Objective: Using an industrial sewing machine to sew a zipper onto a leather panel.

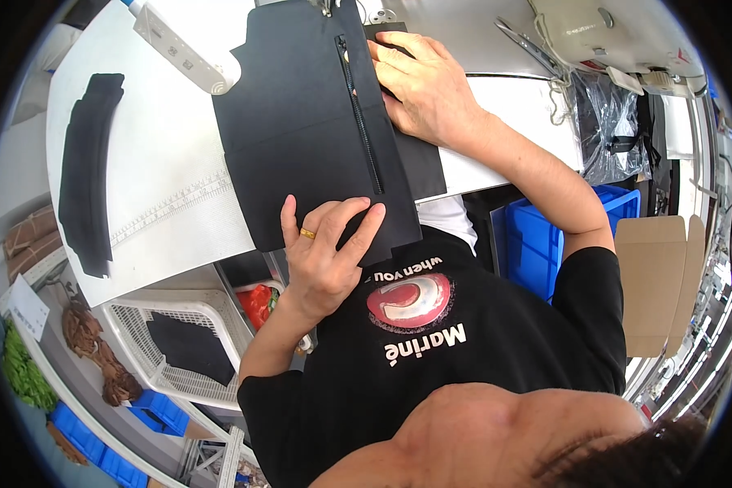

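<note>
A black fabric panel (293,122) with a long black zipper (362,122) set into it lies on the white table, its top end under the sewing machine's needle area. My left hand (325,252) rests on the panel's near end with fingers spread, a gold ring on one finger. Along the panel's right edge my right hand (431,89) is closed on the fabric, its fingertips partly hidden beneath it. A bit of skin colour shows through the zipper slit. Another dark layer (419,159) sticks out under my right hand.
A black fabric strip (89,175) lies on the table's left, near a printed ruler scale (171,207). A white basket (126,325) holding a black piece stands below left. On the right are a blue crate (533,244), scissors (522,41), a plastic bag (610,122) and cardboard (651,285).
</note>
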Action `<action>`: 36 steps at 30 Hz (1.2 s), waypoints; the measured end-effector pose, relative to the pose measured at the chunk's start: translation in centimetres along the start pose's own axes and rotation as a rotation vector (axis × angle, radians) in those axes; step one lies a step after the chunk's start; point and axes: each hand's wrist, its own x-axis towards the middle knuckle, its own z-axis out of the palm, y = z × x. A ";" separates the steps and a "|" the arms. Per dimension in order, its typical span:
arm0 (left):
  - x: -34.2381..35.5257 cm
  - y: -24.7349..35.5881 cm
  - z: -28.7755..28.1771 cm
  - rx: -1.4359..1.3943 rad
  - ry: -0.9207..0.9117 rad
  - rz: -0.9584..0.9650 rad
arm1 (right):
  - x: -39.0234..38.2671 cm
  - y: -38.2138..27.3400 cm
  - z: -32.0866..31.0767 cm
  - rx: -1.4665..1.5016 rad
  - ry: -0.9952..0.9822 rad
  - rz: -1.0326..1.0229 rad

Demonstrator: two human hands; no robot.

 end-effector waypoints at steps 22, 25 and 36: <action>0.1 -0.1 -0.4 0.012 -0.074 -0.007 | 0.2 0.1 0.2 -0.024 0.024 -0.003; 0.4 0.0 -1.0 0.015 -0.150 0.000 | 0.2 0.1 0.2 -0.030 0.017 -0.007; 6.7 -4.8 -1.9 -0.116 -0.115 0.145 | 0.3 -0.2 0.0 -0.030 -0.007 0.027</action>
